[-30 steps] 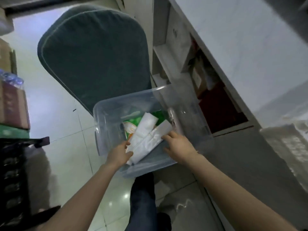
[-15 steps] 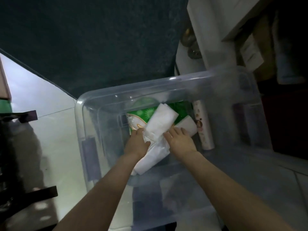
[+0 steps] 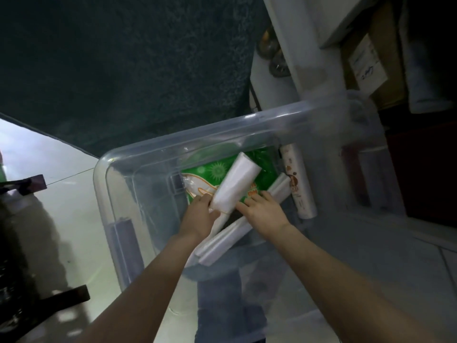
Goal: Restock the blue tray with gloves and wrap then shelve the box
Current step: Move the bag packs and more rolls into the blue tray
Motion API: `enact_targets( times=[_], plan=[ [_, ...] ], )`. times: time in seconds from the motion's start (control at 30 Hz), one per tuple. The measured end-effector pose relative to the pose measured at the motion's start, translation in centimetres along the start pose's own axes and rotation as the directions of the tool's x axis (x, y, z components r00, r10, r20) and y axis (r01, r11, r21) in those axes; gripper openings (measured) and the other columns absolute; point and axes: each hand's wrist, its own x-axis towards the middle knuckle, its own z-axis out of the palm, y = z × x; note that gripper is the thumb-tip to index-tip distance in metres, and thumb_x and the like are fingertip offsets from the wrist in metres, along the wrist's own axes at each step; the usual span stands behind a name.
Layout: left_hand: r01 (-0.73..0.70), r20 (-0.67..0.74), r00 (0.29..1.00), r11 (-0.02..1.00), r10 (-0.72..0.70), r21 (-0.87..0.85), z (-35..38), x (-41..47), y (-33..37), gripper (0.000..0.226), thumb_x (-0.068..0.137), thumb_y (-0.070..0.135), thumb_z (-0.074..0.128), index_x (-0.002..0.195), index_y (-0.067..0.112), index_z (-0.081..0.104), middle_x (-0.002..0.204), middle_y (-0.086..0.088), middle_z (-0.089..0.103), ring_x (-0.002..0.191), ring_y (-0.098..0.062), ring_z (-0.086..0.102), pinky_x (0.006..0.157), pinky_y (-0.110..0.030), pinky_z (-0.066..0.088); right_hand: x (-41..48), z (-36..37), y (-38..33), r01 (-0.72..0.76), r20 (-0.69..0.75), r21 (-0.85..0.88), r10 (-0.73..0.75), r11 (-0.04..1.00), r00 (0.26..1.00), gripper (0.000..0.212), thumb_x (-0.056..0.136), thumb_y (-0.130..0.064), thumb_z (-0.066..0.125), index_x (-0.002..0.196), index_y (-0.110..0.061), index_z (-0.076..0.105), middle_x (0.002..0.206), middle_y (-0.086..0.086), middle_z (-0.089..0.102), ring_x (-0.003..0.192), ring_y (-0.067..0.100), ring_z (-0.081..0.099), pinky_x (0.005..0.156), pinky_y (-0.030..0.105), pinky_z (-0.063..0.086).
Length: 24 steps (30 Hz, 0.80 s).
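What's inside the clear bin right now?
A green packet, partly covered by the white pack the left hand grips; the right hand touches the packet. Long white rolls lie below the hands, a printed roll to the right. Whatever is under the packet is hidden.

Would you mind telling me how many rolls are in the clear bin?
3: white roll gripped by the left hand; long white roll beneath the right hand; printed roll lying rightmost. Others may be hidden.
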Motion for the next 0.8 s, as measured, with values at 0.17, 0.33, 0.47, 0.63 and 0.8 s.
enact_targets(
  times=[0.17, 0.33, 0.47, 0.63, 0.8],
  plan=[
    [-0.077, -0.014, 0.997, 0.995, 0.076, -0.071, -1.7, -2.4, 1.8, 0.03, 0.088, 0.017, 0.058, 0.118, 0.017, 0.051, 0.102, -0.015, 0.066, 0.092, -0.034, 0.06, 0.068, -0.032, 0.04, -2.8, -3.1, -0.7, 0.018, -0.079, 0.082, -0.011, 0.997, 0.997, 0.023, 0.062, -0.014, 0.075, 0.084, -0.017, 0.068, 0.077, 0.004, 0.067, 0.077, 0.025, 0.064, 0.074, 0.032, 0.049],
    [-0.29, 0.047, 0.956, 0.957, 0.29, -0.016, -6.0, -6.1, 6.2, 0.026, 0.087, 0.026, 0.063, 0.112, 0.022, 0.059, 0.101, 0.002, 0.067, 0.092, -0.016, 0.06, 0.074, -0.02, 0.039, -6.9, -7.8, -2.4, 0.04, -0.327, 0.107, -0.003, 0.993, 0.945, 0.015, 0.079, -0.015, 0.061, 0.092, -0.018, 0.069, 0.084, 0.004, 0.064, 0.081, 0.027, 0.06, 0.076, 0.036, 0.047],
    [-0.41, 0.156, 0.908, 0.899, 0.388, 0.155, -10.8, -10.8, 11.4, 0.035, 0.085, 0.045, 0.061, 0.114, 0.026, 0.059, 0.106, 0.002, 0.069, 0.096, -0.017, 0.062, 0.082, -0.034, 0.048, -11.6, -13.2, -3.5, 0.031, -0.457, 0.126, 0.031, 0.992, 0.889, 0.016, 0.081, -0.023, 0.062, 0.094, -0.017, 0.07, 0.085, 0.003, 0.065, 0.081, 0.024, 0.06, 0.073, 0.034, 0.044],
    [-0.575, 0.271, 0.816, 0.759, 0.51, 0.304, -14.7, -20.3, 17.7, 0.069, 0.052, 0.052, 0.077, 0.114, 0.04, 0.05, 0.097, 0.016, 0.065, 0.088, -0.006, 0.059, 0.075, -0.031, 0.051, -19.6, -19.5, -5.0, -0.034, -0.566, 0.201, 0.144, 0.979, 0.812, 0.014, 0.08, -0.022, 0.068, 0.091, -0.014, 0.068, 0.088, 0.005, 0.063, 0.08, 0.025, 0.06, 0.069, 0.039, 0.048],
    [-0.714, 0.249, 0.698, 0.623, 0.672, 0.32, -13.4, -29.6, 22.7, 0.054, 0.06, 0.038, 0.067, 0.112, 0.039, 0.051, 0.094, 0.012, 0.067, 0.085, -0.007, 0.061, 0.071, -0.036, 0.052, -30.0, -23.9, -6.4, -0.099, -0.682, 0.159, 0.182, 0.982, 0.708, 0.017, 0.076, -0.023, 0.075, 0.088, -0.013, 0.067, 0.108, 0.013, 0.06, 0.091, 0.029, 0.057, 0.072, 0.04, 0.049]
  ],
)
